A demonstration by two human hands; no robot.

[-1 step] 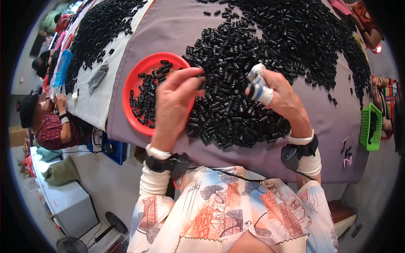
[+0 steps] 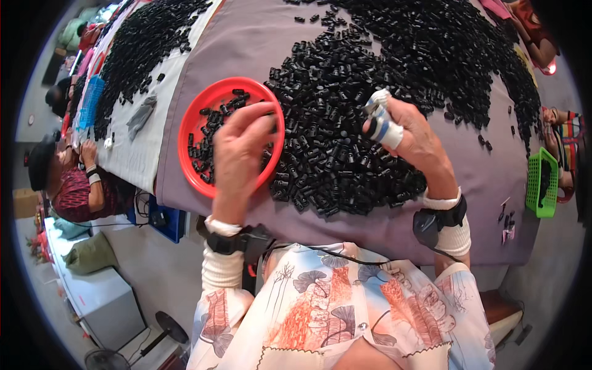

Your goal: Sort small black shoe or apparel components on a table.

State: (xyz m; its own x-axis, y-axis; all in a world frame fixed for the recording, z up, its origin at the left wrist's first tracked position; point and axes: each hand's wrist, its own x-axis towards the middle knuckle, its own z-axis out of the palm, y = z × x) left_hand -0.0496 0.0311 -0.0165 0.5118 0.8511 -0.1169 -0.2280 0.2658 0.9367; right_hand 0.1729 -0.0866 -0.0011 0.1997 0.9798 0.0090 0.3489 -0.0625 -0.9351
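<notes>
A broad pile of small black cylindrical plastic parts [image 2: 333, 142] covers much of the table in front of me. Left of it stands a round red basin [image 2: 187, 161] with several of the same parts inside. My left hand [image 2: 234, 154] hovers over the basin's right side, its fingers bent into a blurred pinch; whatever lies between them is unclear. My right hand [image 2: 412, 129] is closed above the pile, thumb and forefinger wrapped in white and blue tape, with a dark small part at the fingertips.
Grey-mauve cloth [image 2: 203, 55] covers my table. A green basket [image 2: 542, 185] is at its right edge. On the white table to the left lie another black heap [image 2: 142, 43], a grey glove [image 2: 142, 117] and a blue basket [image 2: 91, 102]. A co-worker [image 2: 77, 185] sits there.
My left hand has shifted left from the pile's edge, to over the red basin. My right hand has barely moved.
</notes>
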